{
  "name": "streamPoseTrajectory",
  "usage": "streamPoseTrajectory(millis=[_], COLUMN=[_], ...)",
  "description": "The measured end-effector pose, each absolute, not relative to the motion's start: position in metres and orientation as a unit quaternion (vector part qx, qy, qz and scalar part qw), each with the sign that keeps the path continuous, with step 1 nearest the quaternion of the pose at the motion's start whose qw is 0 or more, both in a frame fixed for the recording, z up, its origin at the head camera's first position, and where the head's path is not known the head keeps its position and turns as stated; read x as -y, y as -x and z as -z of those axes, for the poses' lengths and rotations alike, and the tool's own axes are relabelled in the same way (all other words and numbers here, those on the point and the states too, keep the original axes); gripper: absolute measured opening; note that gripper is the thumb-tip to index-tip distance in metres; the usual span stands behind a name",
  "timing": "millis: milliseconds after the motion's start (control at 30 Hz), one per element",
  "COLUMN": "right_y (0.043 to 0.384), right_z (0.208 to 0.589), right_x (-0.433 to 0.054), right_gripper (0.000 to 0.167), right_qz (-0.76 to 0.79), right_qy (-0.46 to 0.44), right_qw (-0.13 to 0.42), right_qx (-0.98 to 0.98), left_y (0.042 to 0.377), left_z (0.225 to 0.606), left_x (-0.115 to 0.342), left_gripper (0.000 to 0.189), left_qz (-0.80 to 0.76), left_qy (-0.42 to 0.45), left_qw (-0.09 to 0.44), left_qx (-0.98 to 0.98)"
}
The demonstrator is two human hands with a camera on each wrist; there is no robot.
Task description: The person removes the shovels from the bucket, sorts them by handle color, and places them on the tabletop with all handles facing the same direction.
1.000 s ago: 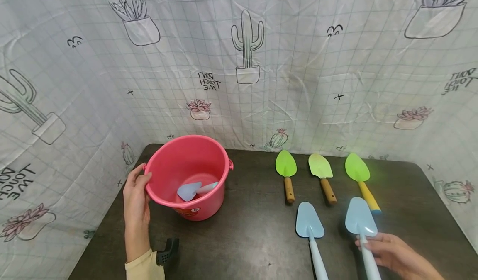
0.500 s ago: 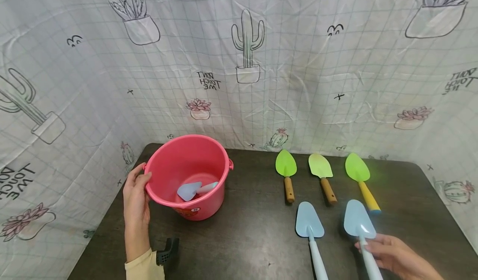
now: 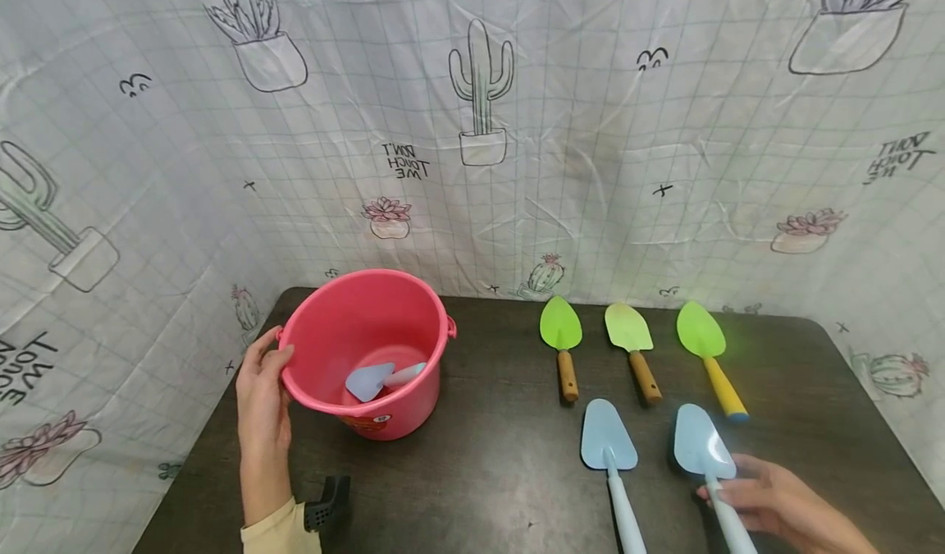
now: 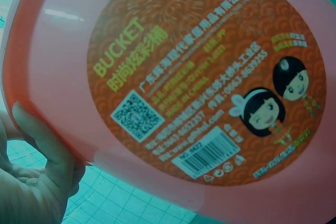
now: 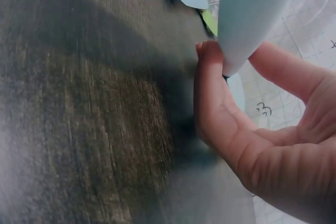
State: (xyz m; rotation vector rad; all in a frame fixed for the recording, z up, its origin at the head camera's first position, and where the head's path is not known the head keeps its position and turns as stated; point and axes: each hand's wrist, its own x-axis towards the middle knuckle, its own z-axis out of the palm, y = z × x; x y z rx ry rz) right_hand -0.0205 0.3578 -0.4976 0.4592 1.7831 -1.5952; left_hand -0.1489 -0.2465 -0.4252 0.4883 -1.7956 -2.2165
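Observation:
A pink bucket stands on the left of the table, tipped a little toward me. My left hand grips its left rim, the thumb over the edge. Inside lies a small trowel with a grey-blue blade and a pale handle. At the right, my right hand pinches a light blue trowel near the top of its handle, thumb and fingers on opposite sides. The right wrist view shows the pale handle between them. Another light blue trowel lies just left of it.
Behind lie a green trowel with a wooden handle, a pale green trowel with a wooden handle and a green trowel with a yellow handle. A cactus-print cloth hangs behind the dark table.
The blade of the light blue trowel in my right hand has shifted slightly left and lower. My left hand stays on the bucket's rim. The head view has turned a little right.

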Motion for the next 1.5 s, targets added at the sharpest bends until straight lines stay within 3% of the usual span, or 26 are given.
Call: streamPoseTrajectory(millis=[333, 933, 1500], right_y=[0.020, 0.013, 0.017], right_z=[0.494, 0.494, 0.498], right_x=[-0.349, -0.337, -0.331], right_gripper=[0.088, 0.078, 0.084], right_qz=[0.556, 0.460, 0.394], right_qy=[-0.209, -0.228, -0.217], right_qw=[0.330, 0.257, 0.280], right_qx=[-0.733, -0.819, -0.848], left_y=[0.148, 0.148, 0.149], left_z=[0.427, 0.427, 0.428], left_x=[0.247, 0.247, 0.247], left_gripper=[0.045, 0.045, 0.045], left_qz=[0.758, 0.759, 0.749], left_qy=[-0.169, -0.168, -0.170], left_qw=[0.125, 0.126, 0.123], left_qx=[0.618, 0.616, 0.628])
